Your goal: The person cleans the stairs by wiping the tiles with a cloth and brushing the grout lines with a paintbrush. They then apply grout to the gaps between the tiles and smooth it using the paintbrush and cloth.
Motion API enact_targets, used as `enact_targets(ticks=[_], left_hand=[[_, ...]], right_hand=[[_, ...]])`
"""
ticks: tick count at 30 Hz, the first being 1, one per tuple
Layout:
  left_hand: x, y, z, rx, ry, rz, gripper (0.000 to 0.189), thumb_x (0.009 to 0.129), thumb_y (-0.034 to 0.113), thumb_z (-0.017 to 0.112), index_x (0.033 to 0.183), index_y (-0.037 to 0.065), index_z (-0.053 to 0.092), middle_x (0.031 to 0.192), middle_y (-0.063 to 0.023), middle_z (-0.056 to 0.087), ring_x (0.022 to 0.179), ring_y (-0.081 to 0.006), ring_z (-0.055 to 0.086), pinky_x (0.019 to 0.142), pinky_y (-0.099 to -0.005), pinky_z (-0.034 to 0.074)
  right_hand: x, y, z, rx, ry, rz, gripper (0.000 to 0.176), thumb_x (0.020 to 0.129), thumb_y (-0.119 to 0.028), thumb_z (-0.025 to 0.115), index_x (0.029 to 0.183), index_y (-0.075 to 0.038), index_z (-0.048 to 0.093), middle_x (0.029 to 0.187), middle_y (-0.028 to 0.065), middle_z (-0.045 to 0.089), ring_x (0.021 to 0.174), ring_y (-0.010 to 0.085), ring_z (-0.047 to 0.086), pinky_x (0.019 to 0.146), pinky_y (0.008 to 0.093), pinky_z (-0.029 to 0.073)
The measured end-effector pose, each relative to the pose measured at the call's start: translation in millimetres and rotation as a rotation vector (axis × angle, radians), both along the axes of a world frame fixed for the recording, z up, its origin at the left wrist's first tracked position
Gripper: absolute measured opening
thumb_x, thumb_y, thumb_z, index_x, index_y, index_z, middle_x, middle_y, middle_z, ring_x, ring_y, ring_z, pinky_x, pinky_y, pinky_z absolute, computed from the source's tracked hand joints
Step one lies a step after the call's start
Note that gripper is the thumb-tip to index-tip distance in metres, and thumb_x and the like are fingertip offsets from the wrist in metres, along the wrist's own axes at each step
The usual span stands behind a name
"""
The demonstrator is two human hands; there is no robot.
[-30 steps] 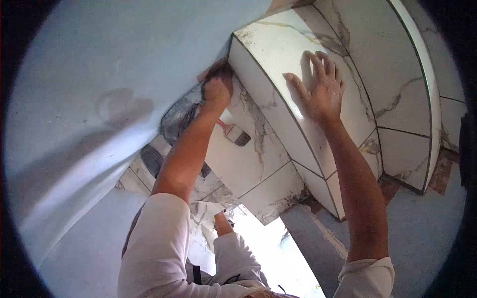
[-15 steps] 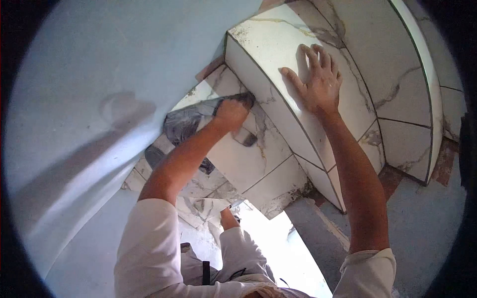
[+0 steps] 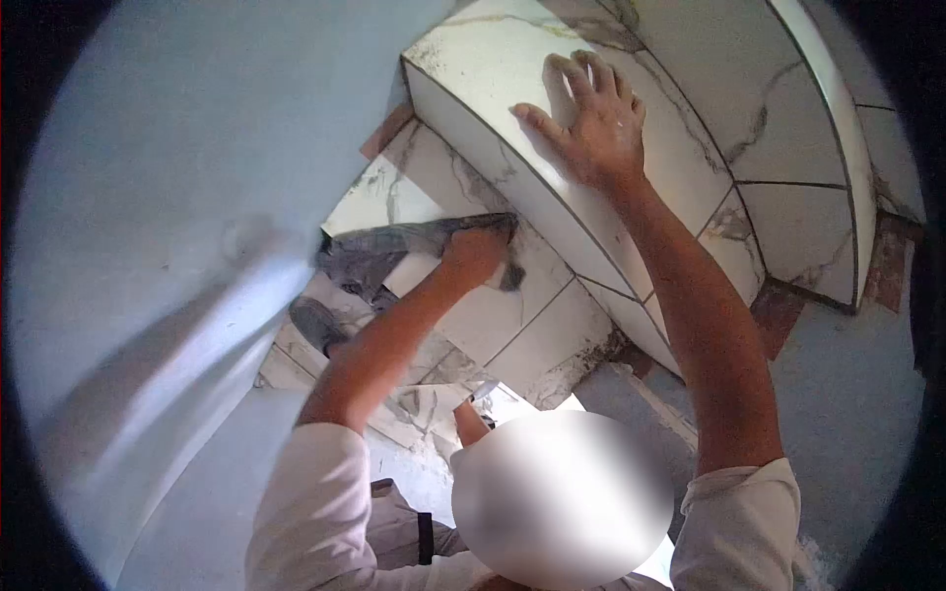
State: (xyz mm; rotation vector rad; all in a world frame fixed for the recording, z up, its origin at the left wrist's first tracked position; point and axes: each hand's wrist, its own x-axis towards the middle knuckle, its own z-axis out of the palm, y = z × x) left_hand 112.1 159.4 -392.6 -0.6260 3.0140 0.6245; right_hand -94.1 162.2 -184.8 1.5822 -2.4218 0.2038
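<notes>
My left hand [image 3: 478, 254] is closed in a fist low over the white veined tile [image 3: 485, 313] of the lower step. Beside its knuckles, a dark grey, streaky band [image 3: 419, 234] reaches across the tile towards the wall. What the fist holds is hidden, and I cannot tell its kind. Just below the hand lies a small dark patch [image 3: 511, 278]. My right hand [image 3: 594, 128] rests palm down with fingers spread on the marble-patterned top tile [image 3: 498, 49] of the step above, holding nothing.
A pale blue wall [image 3: 187, 148] bounds the steps at the left. Further tiled steps [image 3: 788, 108] curve upward at the right, with dark joints between tiles. At the lower right is a grey-blue surface [image 3: 838, 394]. A blurred white oval covers the bottom centre.
My left hand has moved nearer to me over the tile, and the dark streaks beside it now form a longer band. My right hand stays spread on the upper step. The view has shifted slightly.
</notes>
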Motion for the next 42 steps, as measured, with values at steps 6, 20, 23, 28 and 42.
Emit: enact_targets(ticks=[6, 20, 23, 28, 42], left_hand=[[72, -58, 107, 0.123, 0.149, 0.368, 0.015, 0.083, 0.013, 0.052, 0.084, -0.001, 0.059, 0.078, -0.0223, 0.063, 0.08, -0.0408, 0.065, 0.068, -0.0484, 0.052], [461, -25, 366, -0.222, -0.127, 1.204, 0.038, 0.095, 0.019, 0.049, 0.125, -0.003, 0.056, 0.11, -0.0202, 0.063, 0.097, -0.0305, 0.062, 0.087, -0.0403, 0.049], [531, -10, 391, -0.461, 0.058, 1.278, 0.041, 0.097, 0.023, 0.047, 0.128, -0.003, 0.054, 0.122, -0.0216, 0.059, 0.108, -0.0318, 0.06, 0.091, -0.0405, 0.048], [562, 22, 396, -0.541, 0.134, 1.519, 0.042, 0.097, 0.022, 0.043, 0.129, -0.004, 0.053, 0.124, -0.021, 0.059, 0.11, -0.0314, 0.059, 0.094, -0.0408, 0.047], [563, -17, 440, -1.399, -0.182, 0.722, 0.045, 0.096, 0.037, 0.053, 0.129, 0.007, 0.055, 0.134, -0.0176, 0.051, 0.127, -0.0348, 0.045, 0.106, -0.0504, 0.033]], right_hand=[[-2, 2, -5, -0.162, -0.067, 0.043, 0.074, 0.082, -0.068, 0.056, 0.132, -0.013, 0.051, 0.135, 0.0159, 0.048, 0.126, 0.0331, 0.043, 0.104, 0.0481, 0.032], [178, 110, -132, 0.393, -0.398, 0.074, 0.035, 0.08, -0.013, 0.054, 0.115, -0.006, 0.058, 0.11, 0.0181, 0.059, 0.105, 0.0343, 0.058, 0.091, 0.0481, 0.045], [173, 96, -115, 0.351, -0.564, 0.04, 0.025, 0.079, -0.011, 0.064, 0.102, -0.006, 0.058, 0.098, 0.0143, 0.06, 0.094, 0.0349, 0.06, 0.081, 0.0446, 0.049], [159, 36, -79, -0.299, -0.447, 0.147, 0.019, 0.077, -0.004, 0.065, 0.091, -0.002, 0.051, 0.091, 0.0188, 0.057, 0.083, 0.0354, 0.057, 0.071, 0.0459, 0.046], [229, -33, -183, -0.486, -0.627, 0.432, 0.024, 0.089, -0.015, 0.051, 0.11, -0.005, 0.059, 0.102, 0.0155, 0.063, 0.092, 0.0363, 0.061, 0.082, 0.0442, 0.049]])
